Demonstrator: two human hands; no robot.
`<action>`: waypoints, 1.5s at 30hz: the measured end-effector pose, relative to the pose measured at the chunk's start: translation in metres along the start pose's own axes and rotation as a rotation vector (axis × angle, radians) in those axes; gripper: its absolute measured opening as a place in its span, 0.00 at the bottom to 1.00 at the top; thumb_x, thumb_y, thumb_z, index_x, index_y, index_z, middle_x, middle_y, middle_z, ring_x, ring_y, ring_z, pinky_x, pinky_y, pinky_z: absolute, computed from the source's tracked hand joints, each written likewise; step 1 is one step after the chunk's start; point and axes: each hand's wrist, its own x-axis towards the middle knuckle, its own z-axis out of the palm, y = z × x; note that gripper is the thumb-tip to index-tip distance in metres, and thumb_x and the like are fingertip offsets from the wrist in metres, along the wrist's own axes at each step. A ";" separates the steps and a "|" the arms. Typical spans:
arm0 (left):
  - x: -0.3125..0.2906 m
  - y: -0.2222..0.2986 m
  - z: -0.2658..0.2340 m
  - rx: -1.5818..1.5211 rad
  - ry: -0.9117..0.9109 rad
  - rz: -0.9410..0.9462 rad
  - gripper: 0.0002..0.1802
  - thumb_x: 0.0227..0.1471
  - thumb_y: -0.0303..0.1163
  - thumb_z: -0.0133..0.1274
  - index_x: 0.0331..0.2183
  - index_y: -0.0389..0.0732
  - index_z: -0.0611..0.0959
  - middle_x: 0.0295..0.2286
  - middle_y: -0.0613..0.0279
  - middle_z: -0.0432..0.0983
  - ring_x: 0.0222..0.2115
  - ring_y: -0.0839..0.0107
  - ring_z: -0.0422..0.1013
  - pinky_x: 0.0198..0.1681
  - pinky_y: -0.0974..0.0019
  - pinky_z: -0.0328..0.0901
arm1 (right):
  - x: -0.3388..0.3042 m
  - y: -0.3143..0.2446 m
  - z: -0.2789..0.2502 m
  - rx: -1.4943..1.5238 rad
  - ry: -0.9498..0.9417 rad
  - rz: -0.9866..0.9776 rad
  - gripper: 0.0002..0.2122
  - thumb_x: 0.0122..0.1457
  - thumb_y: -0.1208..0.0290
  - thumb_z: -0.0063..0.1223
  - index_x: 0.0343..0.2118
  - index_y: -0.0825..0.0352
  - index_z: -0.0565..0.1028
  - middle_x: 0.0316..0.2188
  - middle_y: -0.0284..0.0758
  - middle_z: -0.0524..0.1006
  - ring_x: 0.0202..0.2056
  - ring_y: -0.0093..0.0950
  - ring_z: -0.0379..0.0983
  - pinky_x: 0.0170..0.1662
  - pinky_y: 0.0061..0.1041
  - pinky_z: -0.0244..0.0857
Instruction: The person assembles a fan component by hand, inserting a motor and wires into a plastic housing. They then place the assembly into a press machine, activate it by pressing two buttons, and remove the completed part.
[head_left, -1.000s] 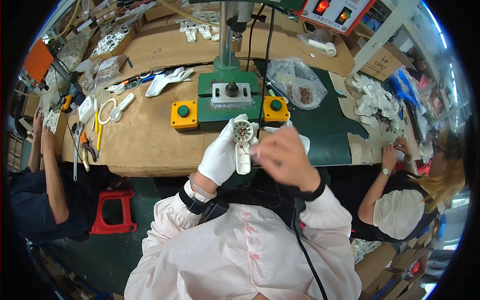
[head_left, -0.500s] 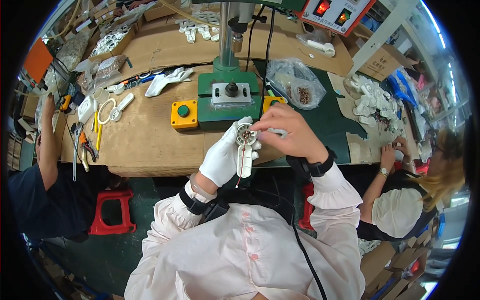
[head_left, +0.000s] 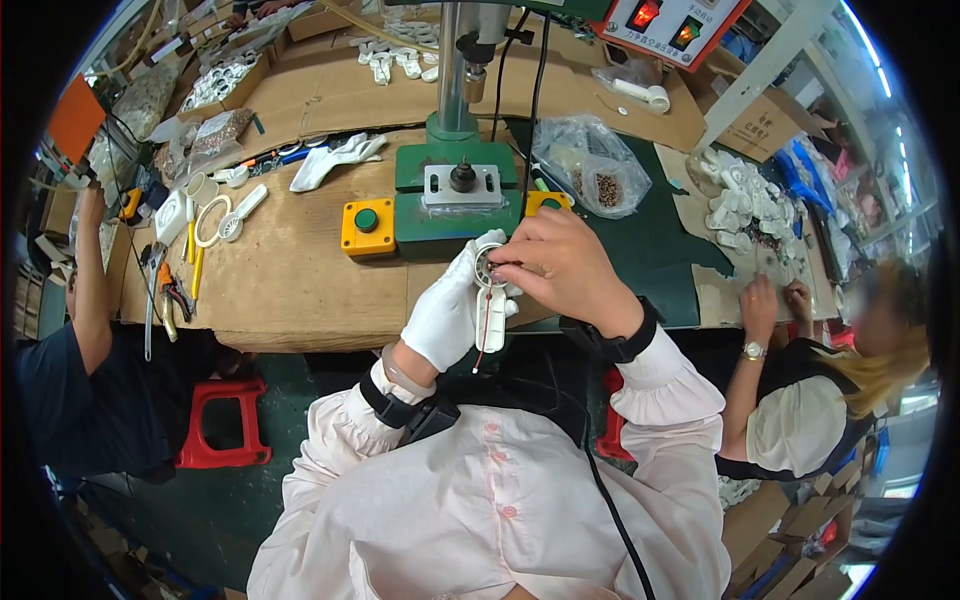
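Observation:
My left hand (head_left: 438, 318), in a white glove, is closed around a white plastic housing (head_left: 491, 328) with a round head and a straight handle. The handle points down toward me, its hollow side facing up. A thin red wire (head_left: 484, 338) runs from the round head along the handle and hangs past its end. My bare right hand (head_left: 568, 272) reaches over the round head with fingers pinched inside it. Those fingers cover most of the head, so what they grip is hidden. Both hands are just in front of the green press base (head_left: 420, 215).
Yellow button boxes (head_left: 367, 230) flank the press. A clear bag of small brown parts (head_left: 605, 188) lies right of it. Pliers (head_left: 178, 292), white rings and a white glove (head_left: 337, 162) lie left. White housings (head_left: 745, 200) are heaped at right, near a co-worker's hands (head_left: 765, 305). Another person's arm is at left.
My right hand has shifted slightly left and over the round head, covering more of it. The left hand and housing stay nearly in place. The right co-worker's hands have moved.

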 end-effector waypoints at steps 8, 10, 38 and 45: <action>0.004 -0.004 -0.009 0.004 -0.071 0.022 0.26 0.67 0.48 0.36 0.59 0.45 0.67 0.43 0.64 0.74 0.34 0.69 0.74 0.39 0.65 0.72 | 0.000 0.000 0.003 -0.036 0.013 0.002 0.07 0.46 0.69 0.66 0.30 0.61 0.83 0.25 0.29 0.75 0.30 0.31 0.70 0.35 0.30 0.62; 0.005 -0.006 -0.009 -0.015 -0.040 0.031 0.26 0.67 0.48 0.36 0.59 0.45 0.67 0.43 0.64 0.74 0.34 0.70 0.74 0.39 0.65 0.72 | 0.000 0.000 0.005 -0.045 0.025 0.003 0.07 0.46 0.69 0.66 0.30 0.61 0.83 0.25 0.30 0.75 0.30 0.31 0.70 0.35 0.30 0.63; 0.007 0.001 -0.019 -0.102 -0.163 -0.002 0.27 0.66 0.50 0.35 0.59 0.45 0.67 0.45 0.59 0.74 0.38 0.68 0.74 0.41 0.63 0.71 | -0.007 0.007 0.008 0.035 0.139 0.080 0.09 0.49 0.73 0.62 0.35 0.60 0.82 0.30 0.31 0.77 0.32 0.31 0.71 0.37 0.29 0.62; 0.008 0.009 -0.005 -0.151 0.035 0.008 0.27 0.66 0.50 0.36 0.60 0.47 0.66 0.51 0.57 0.72 0.39 0.68 0.74 0.41 0.64 0.71 | -0.039 -0.049 0.024 -0.003 -0.050 -0.163 0.14 0.46 0.73 0.62 0.38 0.55 0.80 0.42 0.28 0.76 0.42 0.28 0.72 0.42 0.29 0.64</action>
